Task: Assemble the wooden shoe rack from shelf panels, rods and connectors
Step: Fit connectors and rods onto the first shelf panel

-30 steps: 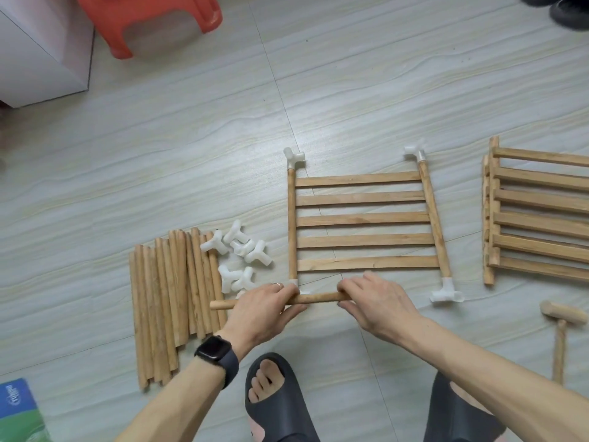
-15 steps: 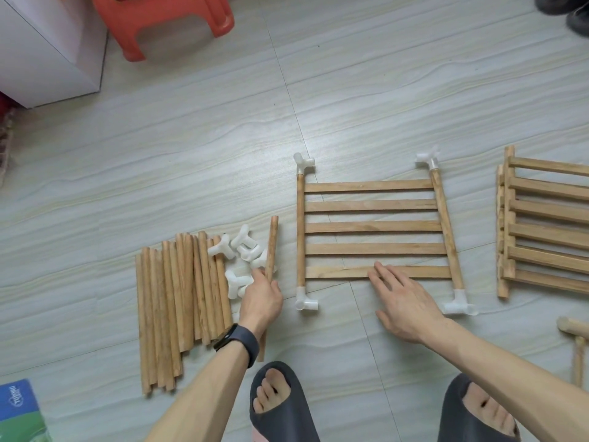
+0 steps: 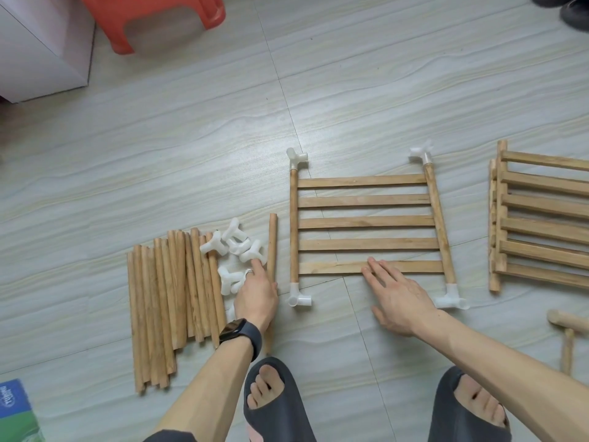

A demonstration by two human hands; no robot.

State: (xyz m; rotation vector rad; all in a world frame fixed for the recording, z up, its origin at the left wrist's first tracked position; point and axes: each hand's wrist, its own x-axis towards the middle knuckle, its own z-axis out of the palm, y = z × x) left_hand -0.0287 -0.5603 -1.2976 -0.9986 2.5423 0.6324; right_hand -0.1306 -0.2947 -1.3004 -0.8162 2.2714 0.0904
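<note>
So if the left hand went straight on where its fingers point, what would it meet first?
The left hand would first meet the pile of white plastic connectors, just beyond its fingertips; they may already touch.

1 head-worn camera (wide-angle) looks steeply down, close over the floor (image 3: 197,148).

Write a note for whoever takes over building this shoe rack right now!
Left hand: open, fingers on the loose white plastic connectors, beside one single wooden rod.
Right hand: open, flat on the slatted wooden shelf panel.
Done: that panel has a connector on each corner.
To do: fit rods from the pile of round wooden rods, then add the stacked wooden panels at right.
</note>
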